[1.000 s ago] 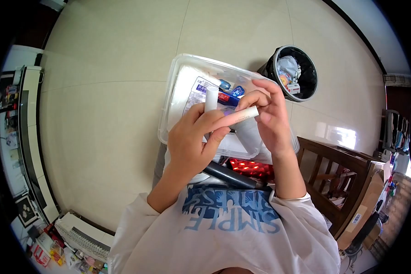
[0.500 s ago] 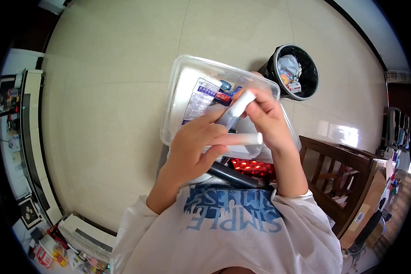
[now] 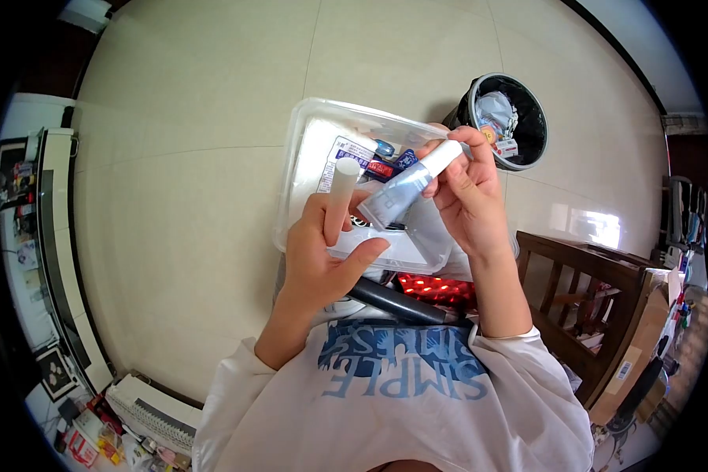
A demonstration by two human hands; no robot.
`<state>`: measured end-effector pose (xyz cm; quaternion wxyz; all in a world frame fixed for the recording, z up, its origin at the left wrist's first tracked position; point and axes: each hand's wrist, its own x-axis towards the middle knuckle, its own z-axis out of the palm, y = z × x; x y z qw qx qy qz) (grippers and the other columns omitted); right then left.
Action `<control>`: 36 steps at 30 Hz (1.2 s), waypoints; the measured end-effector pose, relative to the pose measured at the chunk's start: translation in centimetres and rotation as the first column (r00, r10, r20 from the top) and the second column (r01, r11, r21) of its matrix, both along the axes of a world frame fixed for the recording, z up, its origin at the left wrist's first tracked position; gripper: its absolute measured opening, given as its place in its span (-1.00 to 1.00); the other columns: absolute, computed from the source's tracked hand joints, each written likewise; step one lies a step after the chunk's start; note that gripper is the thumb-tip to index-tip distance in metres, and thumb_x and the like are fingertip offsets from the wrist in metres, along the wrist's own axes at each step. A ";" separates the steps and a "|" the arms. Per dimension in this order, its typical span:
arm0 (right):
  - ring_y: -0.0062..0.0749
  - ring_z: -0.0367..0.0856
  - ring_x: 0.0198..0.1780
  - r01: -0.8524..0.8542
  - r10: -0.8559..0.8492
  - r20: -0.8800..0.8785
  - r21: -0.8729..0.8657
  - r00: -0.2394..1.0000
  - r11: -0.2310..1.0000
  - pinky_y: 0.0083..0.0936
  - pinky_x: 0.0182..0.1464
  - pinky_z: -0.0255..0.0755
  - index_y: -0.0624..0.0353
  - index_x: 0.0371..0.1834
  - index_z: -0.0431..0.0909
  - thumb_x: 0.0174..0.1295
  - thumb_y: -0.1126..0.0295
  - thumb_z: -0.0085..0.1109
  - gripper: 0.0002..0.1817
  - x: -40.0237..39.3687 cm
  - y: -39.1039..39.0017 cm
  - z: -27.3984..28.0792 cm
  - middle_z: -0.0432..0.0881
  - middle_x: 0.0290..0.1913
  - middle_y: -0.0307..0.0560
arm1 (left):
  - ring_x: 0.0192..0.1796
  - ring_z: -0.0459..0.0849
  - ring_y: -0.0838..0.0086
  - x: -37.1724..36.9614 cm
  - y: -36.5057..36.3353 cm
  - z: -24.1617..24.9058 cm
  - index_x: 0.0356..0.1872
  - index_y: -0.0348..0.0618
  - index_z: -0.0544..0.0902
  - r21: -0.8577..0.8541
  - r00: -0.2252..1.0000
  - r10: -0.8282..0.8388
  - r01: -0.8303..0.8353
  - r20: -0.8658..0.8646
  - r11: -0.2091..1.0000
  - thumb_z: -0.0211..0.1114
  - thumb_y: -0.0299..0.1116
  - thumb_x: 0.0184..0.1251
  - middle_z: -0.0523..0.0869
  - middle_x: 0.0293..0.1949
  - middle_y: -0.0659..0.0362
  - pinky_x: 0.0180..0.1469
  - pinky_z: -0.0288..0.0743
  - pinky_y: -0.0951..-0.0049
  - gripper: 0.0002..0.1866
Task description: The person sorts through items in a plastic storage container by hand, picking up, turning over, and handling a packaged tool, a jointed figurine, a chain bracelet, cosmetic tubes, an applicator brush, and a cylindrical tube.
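The right hand point(image 3: 468, 200) grips a pale blue squeeze tube point(image 3: 405, 189) near its white cap, with the flat crimped end pointing toward the left hand point(image 3: 320, 252). The left hand is closed around a slim white stick tube point(image 3: 337, 200), held upright with its rounded end up. Both items are held above a clear plastic storage box point(image 3: 307, 141), which holds medicine packets and small boxes. A red blister pack point(image 3: 433, 287) and a dark cylinder point(image 3: 397, 303) lie between the box and the person's body. The floor point(image 3: 197, 118) is pale glossy tile. A black lined waste bin point(image 3: 505, 122) stands just beyond the box's far right corner; a wooden chair point(image 3: 582, 299) stands to the right. Half a second earlier the stick tube lay horizontal and the squeeze tube crossed it; the two are now separated, with the stick tube raised upright. Open floor extends left of and beyond the box; the right side is bounded by the bin and chair.
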<state>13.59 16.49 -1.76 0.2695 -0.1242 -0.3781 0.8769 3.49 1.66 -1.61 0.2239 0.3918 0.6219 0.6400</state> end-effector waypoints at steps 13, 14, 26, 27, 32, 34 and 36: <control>-0.43 0.44 -0.16 0.024 -0.023 -0.009 0.213 1.000 0.977 -0.53 -0.09 0.34 0.20 -0.18 0.22 -0.06 0.59 0.12 -0.63 0.0 -1.1 0.3 0.45 -0.17 0.04 | -0.54 0.48 0.45 0.3 0.3 -0.9 -0.48 -0.21 0.35 -0.110 0.961 0.249 -0.263 -0.122 0.959 0.17 -0.50 0.03 0.42 -0.57 0.16 -0.51 0.29 0.52 -0.86; -0.44 0.44 -0.18 0.045 -0.044 -0.013 0.340 0.999 0.939 -0.56 -0.12 0.34 0.22 -0.21 0.27 -0.13 0.62 0.16 -0.62 0.0 -1.3 0.3 0.45 -0.20 0.01 | -0.54 0.48 0.45 0.3 0.4 -0.6 -0.48 -0.21 0.35 -0.110 0.961 0.249 -0.262 -0.122 0.959 0.17 -0.50 0.03 0.42 -0.57 0.16 -0.51 0.29 0.52 -0.86; -0.50 0.42 -0.31 0.216 -0.214 -0.030 0.134 0.976 0.967 -0.61 -0.28 0.37 0.21 -0.13 0.25 0.03 0.54 0.04 -0.68 -0.4 -2.1 1.3 0.39 -0.19 -0.01 | -0.57 0.46 0.36 0.5 0.5 -0.2 -0.42 -0.20 0.39 -0.345 0.921 0.205 -0.321 -0.331 0.882 0.13 -0.36 0.08 0.49 -0.59 0.18 -0.51 0.31 0.48 -0.85; -0.50 0.44 -0.31 0.227 -0.224 -0.037 0.118 0.974 0.967 -0.62 -0.30 0.41 0.20 -0.12 0.22 0.09 0.47 -0.02 -0.72 -0.4 -1.9 0.9 0.37 -0.16 0.03 | -0.58 0.45 0.40 0.5 0.5 -0.3 -0.43 -0.20 0.38 -0.282 0.932 0.242 -0.316 -0.269 0.906 0.12 -0.35 0.10 0.49 -0.59 0.19 -0.50 0.31 0.51 -0.85; -0.45 0.46 -0.28 0.245 -0.239 -0.056 0.216 0.970 0.945 -0.62 -0.32 0.43 0.21 -0.16 0.20 0.09 0.47 -0.01 -0.73 -0.3 -1.7 0.4 0.34 -0.12 0.05 | -0.58 0.44 0.46 0.5 0.5 -1.4 -0.46 -0.22 0.36 -0.142 0.952 0.287 -0.300 -0.108 0.943 0.10 -0.36 0.12 0.51 -0.58 0.20 -0.48 0.32 0.57 -0.84; -0.37 0.49 -0.24 0.283 -0.275 -0.070 0.171 0.959 0.944 -0.62 -0.32 0.46 0.21 -0.24 0.20 0.06 0.51 0.02 -0.76 -0.3 -1.8 0.4 0.34 -0.12 0.06 | -0.57 0.45 0.49 0.4 0.4 -1.0 -0.46 -0.22 0.34 -0.186 0.954 0.283 -0.297 -0.100 0.937 0.06 -0.34 0.15 0.52 -0.56 0.19 -0.46 0.31 0.60 -0.83; -0.33 0.50 -0.23 0.315 -0.305 -0.082 0.191 0.949 0.930 -0.61 -0.32 0.47 0.21 -0.27 0.19 0.04 0.53 0.04 -0.76 -0.4 -1.9 0.3 0.33 -0.11 0.07 | -0.55 0.45 0.51 0.3 0.3 -0.8 -0.46 -0.23 0.34 -0.176 0.955 0.287 -0.295 -0.071 0.939 0.03 -0.33 0.17 0.52 -0.55 0.18 -0.45 0.31 0.61 -0.82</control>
